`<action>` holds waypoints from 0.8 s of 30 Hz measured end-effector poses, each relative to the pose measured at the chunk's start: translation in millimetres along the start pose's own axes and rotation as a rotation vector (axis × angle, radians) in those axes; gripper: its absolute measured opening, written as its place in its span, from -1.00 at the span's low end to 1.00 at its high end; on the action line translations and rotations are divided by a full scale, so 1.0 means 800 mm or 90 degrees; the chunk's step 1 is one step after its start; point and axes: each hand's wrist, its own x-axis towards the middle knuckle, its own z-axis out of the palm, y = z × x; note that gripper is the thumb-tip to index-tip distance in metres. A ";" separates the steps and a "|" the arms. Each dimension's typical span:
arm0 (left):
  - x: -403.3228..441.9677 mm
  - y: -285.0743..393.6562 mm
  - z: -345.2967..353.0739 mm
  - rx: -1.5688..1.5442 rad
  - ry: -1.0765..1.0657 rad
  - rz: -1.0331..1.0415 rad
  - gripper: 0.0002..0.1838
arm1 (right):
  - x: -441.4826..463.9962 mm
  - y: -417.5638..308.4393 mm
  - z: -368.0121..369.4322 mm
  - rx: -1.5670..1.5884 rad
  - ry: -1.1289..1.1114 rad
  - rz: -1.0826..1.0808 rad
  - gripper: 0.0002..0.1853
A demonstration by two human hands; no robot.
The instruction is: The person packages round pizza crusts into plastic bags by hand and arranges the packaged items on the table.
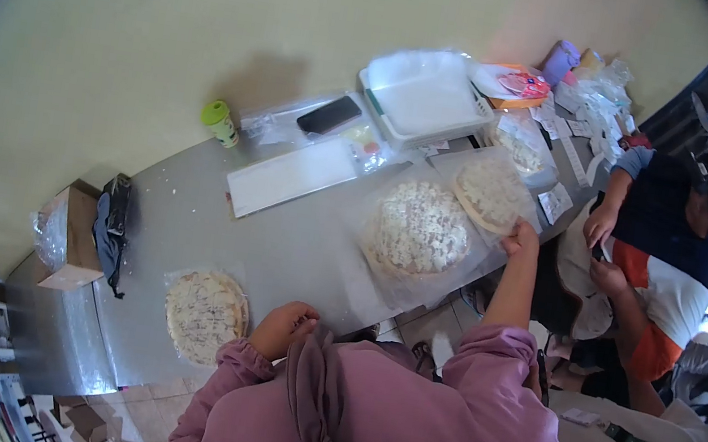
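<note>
My right hand (522, 238) is closed on the near right edge of a round, pale pizza (492, 189) with a white topping, which lies on clear plastic sheet. Just left of it, partly overlapped by its plastic, lies a larger pizza (418, 227) thickly covered in white crumbly topping. My left hand (284, 331) rests by the table's front edge, fingers curled in with nothing visible in them. Further left, a third pizza (206, 316) sits on its own plastic near that edge, apart from my left hand.
Along the wall stand a green-lidded cup (219, 123), a phone (329, 115), a white board (292, 178) and a white plastic tray (421, 95). A cardboard box (76, 241) and black bag (110, 228) occupy the left end. Another person (665, 229) sits close on the right.
</note>
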 end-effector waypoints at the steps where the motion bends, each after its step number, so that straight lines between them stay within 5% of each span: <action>1: -0.003 -0.001 -0.003 0.000 0.009 -0.003 -0.82 | 0.000 -0.002 -0.002 -0.061 0.023 -0.026 -0.60; 8: -0.041 -0.018 -0.024 0.001 0.103 0.001 -0.80 | -0.041 -0.011 0.023 -0.119 0.222 -0.062 -0.54; 10: -0.055 -0.023 -0.032 0.027 0.124 0.012 -0.80 | -0.061 -0.001 0.042 -0.272 0.423 -0.420 -0.42; 11: -0.064 -0.023 -0.036 0.019 0.132 0.016 -0.80 | -0.071 0.001 0.051 -0.271 0.418 -0.421 -0.42; 13: -0.078 -0.029 -0.043 0.011 0.143 0.022 -0.80 | -0.108 0.000 0.078 -0.626 0.559 -0.672 -0.30; 17: -0.100 -0.038 -0.056 -0.027 0.130 0.008 -0.83 | -0.133 0.023 0.133 -0.680 0.492 -0.742 -0.24; 19: -0.103 -0.044 -0.058 -0.039 0.118 0.003 -0.83 | -0.142 0.040 0.163 -0.670 0.349 -0.909 -0.22; 24: -0.098 -0.043 -0.059 -0.051 0.113 0.026 -0.81 | -0.152 0.076 0.244 -0.720 0.121 -0.875 -0.28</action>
